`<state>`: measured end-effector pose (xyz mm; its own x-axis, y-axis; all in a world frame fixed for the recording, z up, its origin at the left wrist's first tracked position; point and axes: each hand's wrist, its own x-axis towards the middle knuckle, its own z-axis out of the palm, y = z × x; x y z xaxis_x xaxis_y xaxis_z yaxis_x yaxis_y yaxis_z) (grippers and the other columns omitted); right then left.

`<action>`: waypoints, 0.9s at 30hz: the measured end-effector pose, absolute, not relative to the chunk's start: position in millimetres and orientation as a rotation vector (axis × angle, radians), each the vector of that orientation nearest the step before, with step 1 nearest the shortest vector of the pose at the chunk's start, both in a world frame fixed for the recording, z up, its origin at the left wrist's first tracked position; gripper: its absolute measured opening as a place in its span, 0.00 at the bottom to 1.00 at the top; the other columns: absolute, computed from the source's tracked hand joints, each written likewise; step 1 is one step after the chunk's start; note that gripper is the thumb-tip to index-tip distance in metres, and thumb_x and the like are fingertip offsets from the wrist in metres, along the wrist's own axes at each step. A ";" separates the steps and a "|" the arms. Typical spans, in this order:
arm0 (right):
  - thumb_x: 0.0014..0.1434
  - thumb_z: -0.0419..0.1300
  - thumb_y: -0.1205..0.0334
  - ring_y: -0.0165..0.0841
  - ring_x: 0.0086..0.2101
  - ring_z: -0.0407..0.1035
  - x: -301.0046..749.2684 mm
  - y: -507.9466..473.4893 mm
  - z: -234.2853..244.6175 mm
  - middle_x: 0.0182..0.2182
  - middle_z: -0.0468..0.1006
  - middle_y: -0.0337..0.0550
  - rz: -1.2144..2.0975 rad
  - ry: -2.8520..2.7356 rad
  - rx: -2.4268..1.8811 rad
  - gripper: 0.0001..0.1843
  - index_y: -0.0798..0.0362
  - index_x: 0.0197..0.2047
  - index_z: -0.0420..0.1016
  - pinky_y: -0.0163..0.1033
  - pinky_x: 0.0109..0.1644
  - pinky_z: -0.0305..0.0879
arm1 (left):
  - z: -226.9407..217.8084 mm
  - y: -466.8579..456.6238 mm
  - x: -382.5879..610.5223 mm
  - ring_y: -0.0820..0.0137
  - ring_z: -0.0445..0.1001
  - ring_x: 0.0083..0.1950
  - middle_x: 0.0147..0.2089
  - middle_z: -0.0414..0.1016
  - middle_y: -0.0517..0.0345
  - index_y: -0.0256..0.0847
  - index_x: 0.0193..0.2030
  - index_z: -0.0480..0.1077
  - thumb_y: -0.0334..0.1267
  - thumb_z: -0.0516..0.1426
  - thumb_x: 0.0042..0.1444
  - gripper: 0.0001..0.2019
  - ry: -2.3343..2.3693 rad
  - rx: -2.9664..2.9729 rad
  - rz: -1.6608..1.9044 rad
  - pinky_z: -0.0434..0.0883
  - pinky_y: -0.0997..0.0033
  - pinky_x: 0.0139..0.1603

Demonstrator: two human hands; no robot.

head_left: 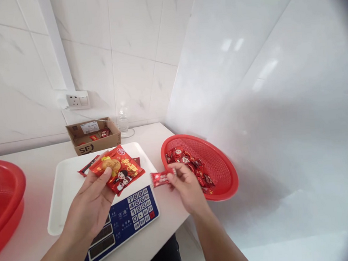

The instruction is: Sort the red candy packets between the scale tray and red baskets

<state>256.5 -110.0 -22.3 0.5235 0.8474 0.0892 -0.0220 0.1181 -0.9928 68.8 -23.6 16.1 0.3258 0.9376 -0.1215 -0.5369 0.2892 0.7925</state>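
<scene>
My left hand (96, 198) grips a square red snack packet (119, 169) printed with cartoon figures, holding it above the white pan of a digital scale (71, 188). Other red and dark wrappers show partly behind that packet; whether they lie on the pan or in my hand I cannot tell. Between thumb and fingers, my right hand (185, 186) pinches a small red candy (159, 178) just right of the scale. Beyond this hand is a red perforated basket (220, 171), holding many red-wrapped candies (200, 171), partly hidden by my fingers.
Behind the scale stands an open cardboard box (100, 143) with a few red packets inside. A clear plastic bottle (123, 118) is beside it, near a cable. Another red basket (7, 194) sits at the left edge. A wall socket (78, 100) is above the white table (153, 138).
</scene>
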 end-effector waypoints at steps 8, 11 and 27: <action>0.58 0.52 0.52 0.49 0.55 0.60 322.8 -129.2 -23.9 0.56 0.68 0.53 -0.080 -0.991 -2.236 0.25 0.52 0.56 0.66 0.56 0.57 0.56 | 3.0 -16.4 61.0 0.65 0.79 0.44 0.43 0.79 0.52 0.39 0.47 0.71 0.33 0.52 0.61 0.10 0.657 0.639 0.925 0.78 0.69 0.42; 0.58 0.52 0.51 0.48 0.56 0.59 294.7 -119.7 -23.0 0.57 0.67 0.53 0.008 -1.146 -2.069 0.24 0.52 0.55 0.68 0.55 0.58 0.55 | -3.4 -18.6 67.8 0.66 0.78 0.45 0.43 0.79 0.52 0.39 0.48 0.70 0.32 0.53 0.61 0.10 0.639 0.623 0.906 0.77 0.68 0.45; 0.58 0.57 0.52 0.35 0.33 0.73 221.3 -66.7 -33.0 0.30 0.76 0.38 1.014 -1.244 -1.428 0.28 0.50 0.59 0.58 0.42 0.39 0.69 | -24.4 -17.7 -6.7 0.59 0.71 0.53 0.55 0.71 0.50 0.46 0.55 0.64 0.47 0.53 0.58 0.19 1.129 1.628 0.959 0.69 0.60 0.49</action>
